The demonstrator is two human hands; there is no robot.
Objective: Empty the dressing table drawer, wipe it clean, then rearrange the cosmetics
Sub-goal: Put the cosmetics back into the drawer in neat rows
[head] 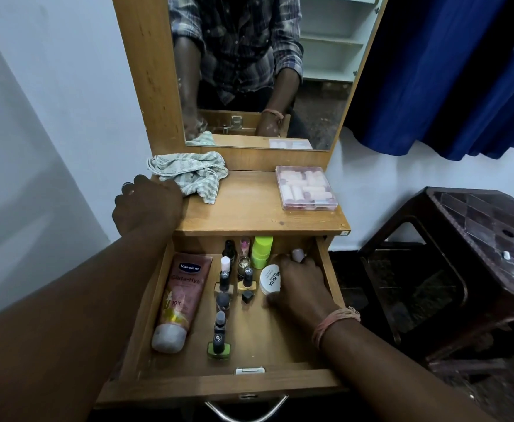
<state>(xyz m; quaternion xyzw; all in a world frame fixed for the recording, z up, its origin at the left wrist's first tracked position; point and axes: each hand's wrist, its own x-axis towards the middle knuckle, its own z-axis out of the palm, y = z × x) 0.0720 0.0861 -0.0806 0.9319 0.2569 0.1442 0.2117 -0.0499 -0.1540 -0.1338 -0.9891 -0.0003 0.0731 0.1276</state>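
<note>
Our right hand [298, 287] grips a small pale bottle [297, 255] at the drawer's [146, 303] far right. The nail polish tub [270, 279] touches it on the left. Our left hand [147, 205] lies curled on the tabletop edge beside the cloth [188, 173], gripping nothing.

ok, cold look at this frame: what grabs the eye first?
The open wooden drawer with a pink Vaseline tube along its left side and small nail polish bottles beside it. The right hand reaches into its back right corner; the left hand rests by a striped cloth on top.

Bare forearms — pinkish thread band [334, 322] on right wrist, ring [126, 186] on left grip [146, 205].
</note>
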